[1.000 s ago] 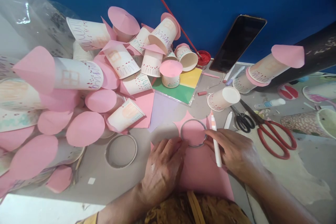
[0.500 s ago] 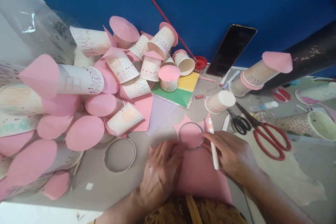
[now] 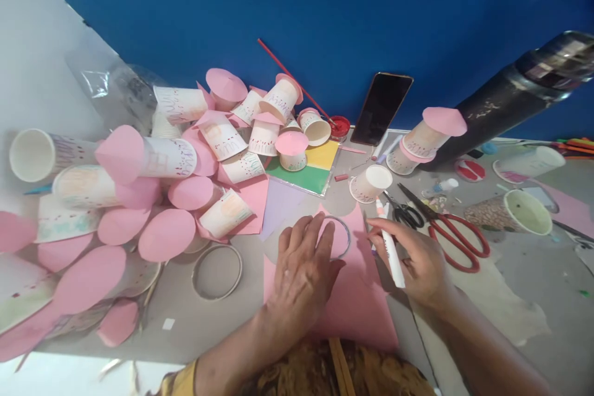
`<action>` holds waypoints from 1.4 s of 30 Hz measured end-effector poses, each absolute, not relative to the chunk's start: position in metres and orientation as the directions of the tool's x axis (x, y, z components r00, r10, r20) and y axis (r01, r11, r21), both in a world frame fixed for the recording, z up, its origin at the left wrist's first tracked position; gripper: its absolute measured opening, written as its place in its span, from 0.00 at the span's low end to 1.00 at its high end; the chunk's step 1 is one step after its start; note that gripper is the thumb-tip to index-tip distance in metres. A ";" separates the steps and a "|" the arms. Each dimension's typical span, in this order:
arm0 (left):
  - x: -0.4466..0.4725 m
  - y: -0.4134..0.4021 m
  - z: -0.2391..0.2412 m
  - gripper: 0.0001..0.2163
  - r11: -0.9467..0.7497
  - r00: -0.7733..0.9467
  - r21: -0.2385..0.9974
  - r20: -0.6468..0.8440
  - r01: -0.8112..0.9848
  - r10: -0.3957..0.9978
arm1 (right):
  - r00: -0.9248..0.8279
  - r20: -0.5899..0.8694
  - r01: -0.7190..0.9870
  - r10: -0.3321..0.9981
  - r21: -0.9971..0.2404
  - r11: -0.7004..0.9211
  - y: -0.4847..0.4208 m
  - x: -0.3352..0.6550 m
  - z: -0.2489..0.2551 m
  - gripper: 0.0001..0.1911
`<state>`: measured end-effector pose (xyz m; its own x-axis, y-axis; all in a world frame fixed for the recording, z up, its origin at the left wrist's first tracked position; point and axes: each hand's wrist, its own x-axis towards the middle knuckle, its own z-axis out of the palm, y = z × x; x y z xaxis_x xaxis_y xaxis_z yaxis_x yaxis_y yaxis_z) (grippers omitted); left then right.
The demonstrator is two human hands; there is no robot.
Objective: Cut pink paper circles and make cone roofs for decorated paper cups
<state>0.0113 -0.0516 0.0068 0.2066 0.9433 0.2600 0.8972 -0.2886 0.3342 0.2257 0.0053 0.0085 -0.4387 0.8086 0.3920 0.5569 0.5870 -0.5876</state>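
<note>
A sheet of pink paper (image 3: pixel 357 309) lies in front of me, its far edge cut in curves. On it rests a thin grey ring (image 3: pixel 347 238). My left hand (image 3: pixel 304 260) lies palm down over the ring's left side, fingers stretched out and pressing on ring and paper. Just right of the ring, my right hand (image 3: pixel 417 260) has its fingers closed on a white marker (image 3: pixel 392 253) with an orange tip end. The marker slants across the hand. A second, wider ring (image 3: pixel 217 272) lies on the table to the left of my left hand.
Several paper cups with pink cone tops (image 3: pixel 167 235) crowd the left. Red-handled scissors (image 3: pixel 459 241) and black-handled scissors (image 3: pixel 408 213) lie right. A phone (image 3: pixel 383 108) leans on the blue wall. A black bottle (image 3: pixel 505 99) and a patterned cup (image 3: pixel 510 213) are farther right.
My right hand has drawn away from the ring to the right, carrying the marker. My left hand has slid forward over the ring. The camera view has shifted.
</note>
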 end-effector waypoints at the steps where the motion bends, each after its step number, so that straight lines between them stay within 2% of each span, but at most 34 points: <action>1: 0.013 -0.049 0.007 0.22 -0.267 0.197 0.327 0.231 0.907 0.953 | -0.445 0.401 0.556 0.800 -0.577 0.598 0.007 0.225 0.008 0.12; 6: 0.017 -0.044 0.005 0.23 -0.240 0.210 0.317 0.127 0.918 0.969 | -0.443 0.445 0.517 0.778 -0.582 0.627 0.011 0.223 0.010 0.12; 10: 0.016 -0.044 0.000 0.21 -0.243 0.212 0.315 0.131 0.917 0.968 | -0.318 0.440 0.555 0.840 -0.632 0.541 0.009 0.221 0.013 0.09; 15: 0.013 -0.043 -0.005 0.22 -0.275 0.226 0.318 0.182 0.907 0.957 | -0.099 0.252 0.567 0.963 -0.781 0.262 0.013 0.223 0.019 0.08; 19: 0.012 -0.044 -0.008 0.26 -0.283 0.219 0.341 0.215 0.896 0.952 | -0.194 0.048 0.545 0.980 -0.825 0.149 0.029 0.219 0.031 0.12; 24: 0.013 -0.044 -0.008 0.23 -0.285 0.203 0.352 0.253 0.891 0.946 | -0.290 0.080 0.601 0.954 -0.760 0.246 0.053 0.189 0.037 0.10; 29: 0.013 -0.044 -0.006 0.18 -0.268 0.198 0.355 0.221 0.896 0.955 | -0.435 0.143 0.567 0.889 -0.724 0.394 0.066 0.169 0.032 0.08; 38: 0.012 -0.044 -0.007 0.17 -0.283 0.205 0.366 0.238 0.886 0.949 | -0.511 0.111 0.514 0.852 -0.756 0.407 0.071 0.159 0.021 0.07; 42: 0.012 -0.044 -0.007 0.19 -0.282 0.204 0.374 0.235 0.884 0.951 | -0.530 0.157 0.517 0.834 -0.720 0.464 0.072 0.159 0.018 0.08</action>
<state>0.0116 -0.0440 -0.0072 0.2035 0.9505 0.2346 0.8835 -0.2816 0.3743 0.1588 0.0721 0.0185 -0.5297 0.8336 0.1568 0.5167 0.4638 -0.7196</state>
